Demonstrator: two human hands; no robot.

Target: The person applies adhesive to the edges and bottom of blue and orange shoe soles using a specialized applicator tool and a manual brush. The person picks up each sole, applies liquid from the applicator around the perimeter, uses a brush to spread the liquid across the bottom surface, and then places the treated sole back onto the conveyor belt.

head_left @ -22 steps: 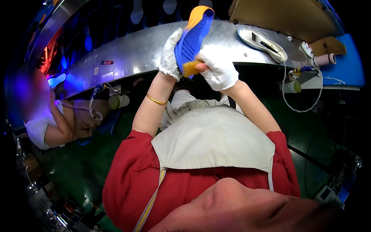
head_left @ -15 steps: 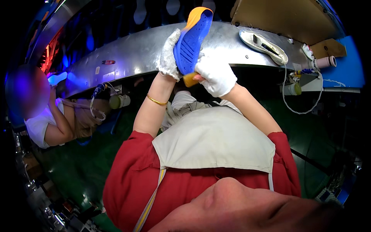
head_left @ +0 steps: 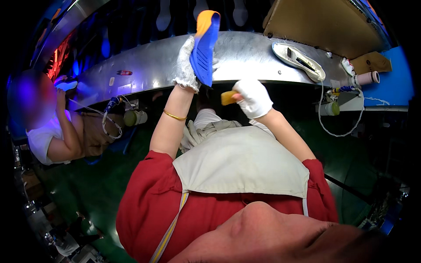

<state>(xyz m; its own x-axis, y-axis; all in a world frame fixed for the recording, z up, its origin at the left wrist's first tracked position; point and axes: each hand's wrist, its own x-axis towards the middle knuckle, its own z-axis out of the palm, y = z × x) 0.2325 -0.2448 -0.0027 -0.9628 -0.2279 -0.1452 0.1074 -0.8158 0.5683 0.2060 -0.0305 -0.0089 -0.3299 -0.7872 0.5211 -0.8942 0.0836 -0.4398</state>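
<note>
My left hand (head_left: 185, 65), in a worn white glove, is closed around a blue shoe sole (head_left: 203, 57) with an orange end. The sole stands tilted above the near edge of the metal bench, its slotted and dotted face turned partly right. Fingertips show beyond its right edge. My right hand (head_left: 254, 100), also in a white glove with a bare fingertip showing, pinches a small yellow-brown block (head_left: 228, 97). This block is apart from the sole, to its lower right, off the bench's near edge.
The curved metal bench (head_left: 245, 61) carries a whitish shoe upper (head_left: 299, 62) on the right and a small red item (head_left: 124, 72) on the left. Dark sole shapes line the far side. Cardboard (head_left: 322, 22) leans back right. A co-worker (head_left: 66, 136) sits left. A white cord (head_left: 340, 134) hangs right.
My right hand has drawn the yellow-brown block away from the sole, rightward and down. My left hand has shifted the sole a little left and turned it more edge-on.
</note>
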